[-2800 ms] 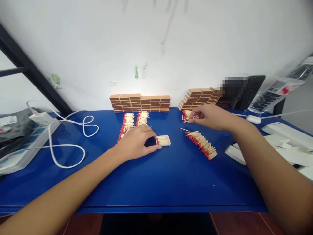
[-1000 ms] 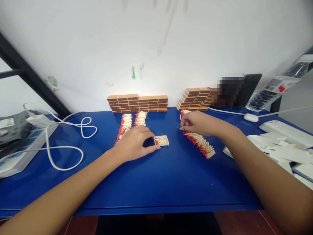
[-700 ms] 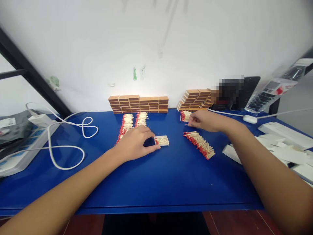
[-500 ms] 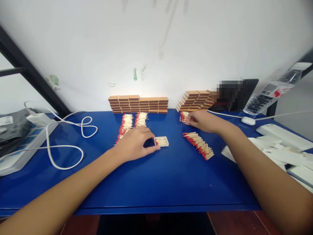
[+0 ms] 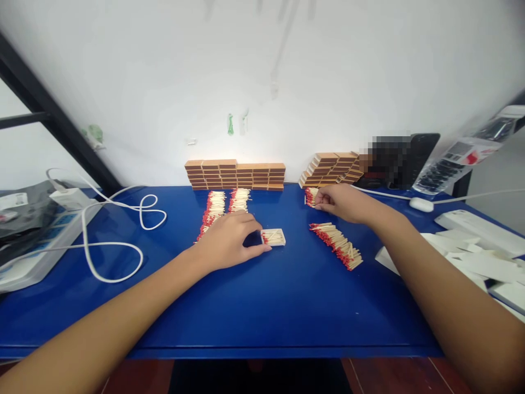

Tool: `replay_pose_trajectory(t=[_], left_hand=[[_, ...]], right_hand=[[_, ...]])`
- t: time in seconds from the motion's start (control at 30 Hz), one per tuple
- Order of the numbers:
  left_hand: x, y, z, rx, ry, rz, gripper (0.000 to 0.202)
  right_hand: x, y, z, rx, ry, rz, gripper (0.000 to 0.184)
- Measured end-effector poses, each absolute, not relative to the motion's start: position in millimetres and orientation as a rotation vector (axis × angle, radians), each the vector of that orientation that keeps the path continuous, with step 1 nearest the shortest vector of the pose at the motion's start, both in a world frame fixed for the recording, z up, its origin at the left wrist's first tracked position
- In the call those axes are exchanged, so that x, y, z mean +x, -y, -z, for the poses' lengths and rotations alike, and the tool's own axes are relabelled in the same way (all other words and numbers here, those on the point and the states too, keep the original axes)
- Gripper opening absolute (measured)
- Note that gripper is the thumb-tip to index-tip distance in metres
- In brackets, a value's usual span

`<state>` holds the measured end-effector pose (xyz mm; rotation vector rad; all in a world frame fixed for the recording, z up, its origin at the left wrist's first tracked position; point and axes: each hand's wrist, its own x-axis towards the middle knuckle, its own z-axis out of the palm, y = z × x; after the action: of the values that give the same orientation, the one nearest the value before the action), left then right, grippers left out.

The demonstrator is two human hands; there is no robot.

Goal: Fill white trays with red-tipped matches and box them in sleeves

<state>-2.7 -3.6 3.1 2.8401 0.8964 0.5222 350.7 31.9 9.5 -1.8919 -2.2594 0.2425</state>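
My left hand (image 5: 229,241) rests on the blue table (image 5: 262,306), thumb and fingers pinched on the left end of a small open matchbox tray (image 5: 274,237) with matches lying in it. My right hand (image 5: 343,201) reaches to the back right, its fingers curled and pinching at a small pile of red-tipped matches (image 5: 310,196). A longer row of matches (image 5: 337,244) lies in front of that hand. Two more match rows (image 5: 223,206) lie behind my left hand.
Brown matchboxes stand stacked against the wall in the middle (image 5: 235,174) and at the right (image 5: 330,168). A white cable (image 5: 115,241) and power strip (image 5: 36,246) lie at the left. White flat box pieces (image 5: 467,257), a mouse (image 5: 421,204) and a calculator (image 5: 451,158) sit at the right.
My right hand has gone from the near row of matches back to the small pile by the right-hand stack. My left hand and the tray have stayed put.
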Motion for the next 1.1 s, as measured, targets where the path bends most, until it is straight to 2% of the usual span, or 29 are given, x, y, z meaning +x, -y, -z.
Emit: replay_pose_trajectory(t=[0.2,0.3,0.53,0.77,1.1], left_hand=[[-3,3,-1,2.843,-0.876,-0.53,0.035],[-4,2,-1,2.839,-0.878,-0.541,0.035],[-3,1,1,2.825,-0.891,-0.593,0.032],[-2,0,2,2.822,-0.885,-0.569,0.033],[-2,0,1,2.824,-0.865,-0.577,0.033]], right_hand=[[349,-29,-14,-1.916,2.316,-0.252,0.012],[340,-23,-21,-1.903,2.355,-0.268,0.02],[280,12,-37,-1.44,2.298,-0.513,0.033],[247,29,-21,-1.293,2.4,-0.56,0.019],[253,25,-18,-1.293,2.455,-0.491,0.013]])
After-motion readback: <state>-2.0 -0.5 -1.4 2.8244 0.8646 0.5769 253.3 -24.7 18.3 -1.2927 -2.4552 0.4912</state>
